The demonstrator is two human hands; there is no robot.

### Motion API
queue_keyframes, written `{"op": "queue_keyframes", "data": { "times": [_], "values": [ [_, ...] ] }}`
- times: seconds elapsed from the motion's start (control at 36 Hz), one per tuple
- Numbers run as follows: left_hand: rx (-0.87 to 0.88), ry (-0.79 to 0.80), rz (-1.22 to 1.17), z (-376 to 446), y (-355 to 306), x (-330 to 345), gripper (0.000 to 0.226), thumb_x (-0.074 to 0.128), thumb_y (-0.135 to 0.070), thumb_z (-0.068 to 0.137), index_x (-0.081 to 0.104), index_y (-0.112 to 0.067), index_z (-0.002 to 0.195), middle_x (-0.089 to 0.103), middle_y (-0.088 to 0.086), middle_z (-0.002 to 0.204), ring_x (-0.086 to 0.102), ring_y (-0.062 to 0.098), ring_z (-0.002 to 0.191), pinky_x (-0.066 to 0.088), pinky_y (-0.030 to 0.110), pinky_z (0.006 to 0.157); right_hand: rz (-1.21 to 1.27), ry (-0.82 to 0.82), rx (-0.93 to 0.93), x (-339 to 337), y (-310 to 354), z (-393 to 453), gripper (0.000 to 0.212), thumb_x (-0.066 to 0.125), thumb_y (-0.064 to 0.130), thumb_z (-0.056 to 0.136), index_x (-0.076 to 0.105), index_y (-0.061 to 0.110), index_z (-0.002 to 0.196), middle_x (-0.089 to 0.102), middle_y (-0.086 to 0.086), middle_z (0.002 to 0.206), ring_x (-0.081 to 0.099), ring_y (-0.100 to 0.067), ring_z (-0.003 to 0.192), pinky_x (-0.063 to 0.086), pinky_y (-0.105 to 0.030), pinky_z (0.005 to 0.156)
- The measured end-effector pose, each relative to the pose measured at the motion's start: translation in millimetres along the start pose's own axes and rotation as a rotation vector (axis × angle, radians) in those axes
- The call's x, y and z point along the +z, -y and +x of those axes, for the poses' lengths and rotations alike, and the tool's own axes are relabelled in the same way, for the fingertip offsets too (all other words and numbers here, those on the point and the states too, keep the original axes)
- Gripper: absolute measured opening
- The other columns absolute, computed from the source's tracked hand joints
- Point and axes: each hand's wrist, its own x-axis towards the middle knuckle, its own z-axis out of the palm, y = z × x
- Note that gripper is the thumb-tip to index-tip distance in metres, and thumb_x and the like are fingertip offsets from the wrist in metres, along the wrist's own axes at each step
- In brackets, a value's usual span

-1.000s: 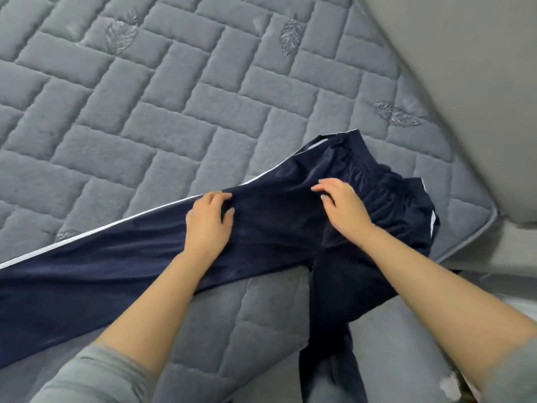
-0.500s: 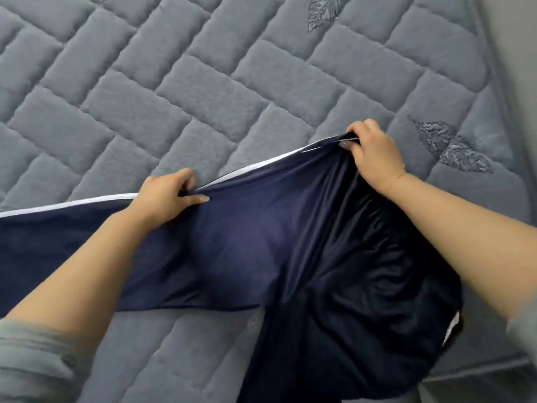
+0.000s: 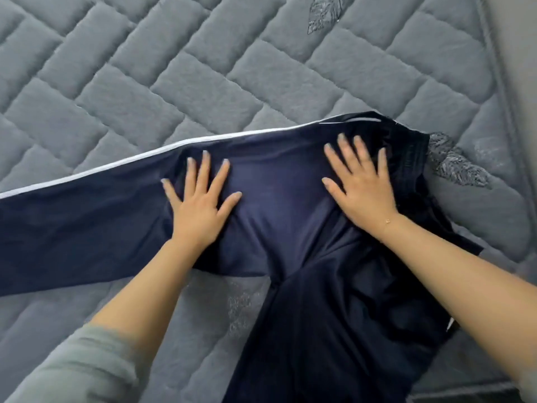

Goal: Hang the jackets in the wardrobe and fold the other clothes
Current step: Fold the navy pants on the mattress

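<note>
Dark navy track pants with a white side stripe lie on a grey quilted mattress. One leg runs out to the left edge of view; the other hangs down off the near edge at the bottom. The gathered waistband sits at the right. My left hand lies flat on the upper leg with fingers spread. My right hand presses flat on the fabric just beside the waistband, fingers straight.
The mattress edge runs down the right side, with a pale wall or panel beyond it. Embroidered leaf patches mark the quilting near the waistband.
Both hands let go of the top edge of the pants and now lie flat with spread fingers on the fabric. The view has shifted slightly closer.
</note>
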Motion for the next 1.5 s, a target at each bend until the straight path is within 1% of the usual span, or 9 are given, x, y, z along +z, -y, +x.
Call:
{"op": "queue_keyframes", "data": {
  "times": [0.31, 0.56, 0.75, 0.89, 1.0, 1.11, 1.28, 1.39, 1.5],
  "values": [
    [-0.068, 0.014, -0.01, -9.7, 19.7, 1.8, 0.064, 0.025, -0.057, 0.099, 0.003, -0.035, 0.155, -0.015, -0.002, 0.163, -0.017, 0.021, 0.149, -0.012, 0.064, 0.112, 0.148, 0.032, 0.233, -12.7, 3.3, -17.7, 0.059, 0.038, 0.027, 0.103, 0.018, 0.008, 0.154, 0.009, -0.013, 0.162, 0.008, -0.028, 0.15, 0.003, -0.04, 0.121],
    [0.182, 0.099, -0.531, -160.5, 1.2, 23.3, 0.036, 0.065, -0.016, 0.093, 0.062, -0.007, 0.128, 0.041, 0.011, 0.15, 0.035, 0.025, 0.139, 0.024, 0.036, 0.117, 0.701, -0.032, 0.251, -23.5, 125.5, -205.5, 0.03, 0.053, 0.001, 0.094, 0.066, 0.011, 0.12, 0.061, 0.0, 0.127, 0.05, -0.012, 0.121, 0.023, -0.001, 0.102],
    [0.017, 0.211, -0.733, -310.9, 19.9, 70.0, 0.031, 0.07, -0.011, 0.088, 0.062, -0.016, 0.117, 0.048, -0.003, 0.108, 0.05, 0.018, 0.105, 0.046, 0.038, 0.096, 0.958, -0.147, 0.794, 19.1, 183.6, -355.1, 0.028, 0.052, -0.003, 0.093, 0.062, 0.019, 0.106, 0.059, 0.002, 0.112, 0.056, -0.007, 0.099, 0.047, -0.02, 0.087],
    [-0.039, 0.231, -0.749, -342.4, 24.0, 86.5, 0.039, 0.076, -0.024, 0.084, 0.056, -0.022, 0.118, 0.046, -0.009, 0.106, 0.045, 0.011, 0.104, 0.044, 0.029, 0.093, 1.197, 0.038, 1.209, 54.2, 191.0, -399.2, 0.049, 0.058, 0.009, 0.095, 0.04, 0.014, 0.14, 0.045, -0.006, 0.142, 0.049, -0.014, 0.115, 0.041, -0.026, 0.092],
    [-0.025, 0.144, -0.447, -333.0, 13.4, 97.8, 0.033, 0.073, -0.034, 0.085, 0.056, -0.008, 0.096, 0.046, 0.007, 0.103, 0.042, 0.025, 0.101, 0.041, 0.039, 0.085, 1.318, 0.059, 1.207, 78.2, 179.1, -396.9, 0.07, 0.062, 0.014, 0.094, 0.021, 0.015, 0.151, 0.034, -0.002, 0.15, 0.039, -0.017, 0.132, 0.035, -0.032, 0.109],
    [0.032, 0.121, -0.471, -328.7, 16.0, 99.4, 0.034, 0.067, -0.028, 0.091, 0.041, -0.01, 0.077, 0.039, 0.005, 0.093, 0.038, 0.021, 0.09, 0.036, 0.035, 0.077, 1.456, 0.034, 1.201, 91.3, 162.0, -373.2, 0.068, 0.072, 0.019, 0.086, 0.035, 0.017, 0.142, 0.051, 0.004, 0.13, 0.054, -0.005, 0.104, 0.047, -0.021, 0.076],
    [-0.2, 0.386, -1.044, -353.9, 42.1, 77.8, 0.026, 0.054, -0.035, 0.099, 0.046, -0.012, 0.09, 0.053, -0.004, 0.081, 0.052, 0.004, 0.069, 0.043, 0.009, 0.055, 1.587, 0.064, 1.108, 77.6, 166.5, -369.1, 0.036, 0.072, 0.006, 0.083, 0.063, 0.008, 0.118, 0.068, -0.005, 0.117, 0.064, -0.017, 0.108, 0.051, -0.022, 0.085],
    [-0.214, 0.541, -0.967, -365.3, 61.5, 69.9, 0.038, 0.078, -0.04, 0.081, 0.056, -0.024, 0.108, 0.067, -0.008, 0.104, 0.065, 0.011, 0.095, 0.053, 0.028, 0.082, 1.817, 0.021, 1.076, 38.7, 173.4, -383.8, 0.034, 0.072, 0.013, 0.085, 0.064, 0.006, 0.118, 0.07, -0.005, 0.117, 0.068, -0.016, 0.104, 0.056, -0.023, 0.078],
    [-0.228, 0.902, -0.802, -378.4, 67.2, 58.6, 0.033, 0.086, -0.034, 0.07, 0.072, -0.027, 0.1, 0.075, -0.015, 0.095, 0.067, 0.002, 0.094, 0.047, 0.01, 0.071, 1.971, 0.007, 0.99, -5.2, 174.1, -390.0, 0.047, 0.072, 0.025, 0.082, 0.061, 0.011, 0.125, 0.07, -0.001, 0.12, 0.067, -0.016, 0.109, 0.056, -0.024, 0.078]
  ]
}}
